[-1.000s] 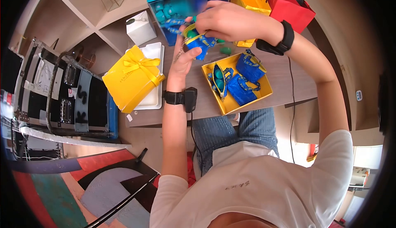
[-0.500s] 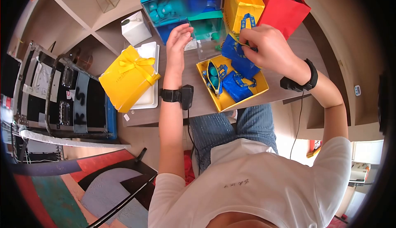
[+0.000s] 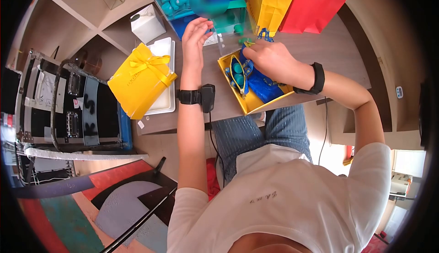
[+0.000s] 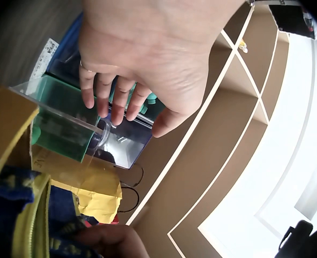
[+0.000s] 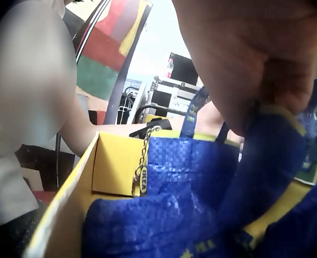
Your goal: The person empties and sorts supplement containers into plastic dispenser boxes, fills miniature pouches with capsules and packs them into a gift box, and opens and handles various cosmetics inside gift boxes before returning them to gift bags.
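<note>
Item 1: blue bag w/ yellow trim (image 5: 266, 164), qty 1; R hand (image 3: 276, 60) clamped on its top edge, at far corner of yellow box (image 3: 251, 104). Whether bag meets box floor, we can't tell.
Item 2: L hand (image 3: 194, 42), fingers slightly bent, a little apart, nothing held; we place it nr green drawer (image 4: 64, 105).
Item 3: unzipped bag (image 3: 245, 86) w/ teal balls (image 3: 238, 78), along box's left edge.
Item 4: shiny blue bag (image 3: 265, 89), lying in box, twd near edge.
Item 5: said box, at near edge of table (image 3: 338, 56).
Item 6: yellow lid w/ bow (image 3: 139, 86), partly over white tray (image 3: 165, 102), table's left end.
Item 7: paper bags, yellow (image 3: 270, 8) & red (image 3: 313, 8), side by side, far edge.
</note>
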A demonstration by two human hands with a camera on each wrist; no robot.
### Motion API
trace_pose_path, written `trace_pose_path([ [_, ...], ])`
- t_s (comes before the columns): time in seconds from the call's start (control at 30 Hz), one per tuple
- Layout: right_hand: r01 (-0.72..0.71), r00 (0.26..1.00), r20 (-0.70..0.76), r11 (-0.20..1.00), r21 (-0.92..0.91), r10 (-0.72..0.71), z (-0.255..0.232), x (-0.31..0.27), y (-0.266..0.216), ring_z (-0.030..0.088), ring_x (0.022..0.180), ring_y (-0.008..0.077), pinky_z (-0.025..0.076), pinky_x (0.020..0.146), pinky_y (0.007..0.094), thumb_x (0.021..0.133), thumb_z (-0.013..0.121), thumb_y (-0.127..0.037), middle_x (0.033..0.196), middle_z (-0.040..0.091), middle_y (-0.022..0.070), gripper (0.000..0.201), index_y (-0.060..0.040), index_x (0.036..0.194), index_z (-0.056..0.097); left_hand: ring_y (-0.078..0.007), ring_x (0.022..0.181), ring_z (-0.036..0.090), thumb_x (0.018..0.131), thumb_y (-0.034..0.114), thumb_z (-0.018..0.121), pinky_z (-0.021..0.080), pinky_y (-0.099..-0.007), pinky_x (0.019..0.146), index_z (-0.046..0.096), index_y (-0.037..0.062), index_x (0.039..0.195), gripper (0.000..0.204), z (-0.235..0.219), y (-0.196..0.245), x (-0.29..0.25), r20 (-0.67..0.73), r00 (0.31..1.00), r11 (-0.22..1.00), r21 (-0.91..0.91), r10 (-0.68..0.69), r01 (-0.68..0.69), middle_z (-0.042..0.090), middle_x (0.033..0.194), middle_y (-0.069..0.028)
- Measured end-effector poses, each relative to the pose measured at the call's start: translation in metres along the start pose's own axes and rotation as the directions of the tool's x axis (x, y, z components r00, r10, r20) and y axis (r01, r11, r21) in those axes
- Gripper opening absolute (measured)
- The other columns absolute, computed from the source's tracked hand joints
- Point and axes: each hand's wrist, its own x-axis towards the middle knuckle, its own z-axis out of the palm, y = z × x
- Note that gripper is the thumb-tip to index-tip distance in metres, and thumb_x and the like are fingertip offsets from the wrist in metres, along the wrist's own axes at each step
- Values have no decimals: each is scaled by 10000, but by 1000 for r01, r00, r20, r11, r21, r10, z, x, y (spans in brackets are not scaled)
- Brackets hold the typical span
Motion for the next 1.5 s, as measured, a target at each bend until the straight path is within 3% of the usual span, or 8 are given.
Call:
trace_pose_path([
  [0.2,134,975,-174,990,-40,-139,-29,-19,-15,644,728,303,540,633,408,816,688,-102,753,587,70,117,-68,856,584,-179,1064,662,964,165,664,512,-331,928,669,19,1187,267,-2,-4,2,-141,988,998,26,-60,64,699,1111,-89],
  [0.33,42,993,110,995,87,-52,-39,-52,-29,661,722,290,538,623,414,833,750,-202,722,601,75,194,-77,828,602,-168,1015,663,942,173,695,517,-325,891,668,21,1142,253,-16,-23,8,-233,962,987,48,-141,156,692,1076,-72],
  [0.53,-220,803,560,974,-43,206,-22,-64,-22,730,738,323,567,629,436,869,733,-256,758,718,133,225,-43,911,674,-164,1031,642,919,217,731,493,-322,892,668,55,1125,270,-10,-31,6,-177,957,968,60,-230,244,680,1061,-45],
  [0.7,-286,847,499,949,130,186,3,-70,-5,727,825,350,567,694,456,844,725,-211,843,730,146,214,-51,975,670,-138,1081,613,923,244,748,475,-326,921,658,68,1168,315,-4,-30,6,-140,972,944,250,-187,217,669,1103,-20],
  [1.07,-495,822,467,815,301,327,-24,-44,12,704,805,335,541,709,448,773,716,-134,807,714,127,163,-87,921,667,-136,1071,615,906,249,771,475,-327,921,659,69,1160,330,-6,-32,5,-132,974,954,212,-187,212,671,1099,-20],
  [1.17,-648,717,671,538,539,190,-21,-41,37,653,611,149,496,568,309,832,658,-154,698,664,46,116,-49,878,674,-138,1067,615,907,248,771,476,-327,921,660,63,1153,327,-6,-33,6,-132,973,956,201,-187,211,670,1100,-23],
  [1.3,-783,598,801,212,585,0,-25,-41,59,580,610,58,448,542,249,851,592,-150,710,626,-22,149,-38,900,679,-152,1064,619,922,253,759,487,-326,920,652,52,1159,329,-8,-35,6,-138,970,959,178,-199,222,672,1078,-25],
  [1.5,-715,683,721,93,693,-118,-47,-50,70,554,744,34,425,674,210,835,618,-119,760,597,-40,182,-22,985,654,-240,1100,604,937,196,733,506,-384,933,593,34,1221,356,-16,-45,11,-329,904,958,-177,-274,226,617,1179,-86],
])
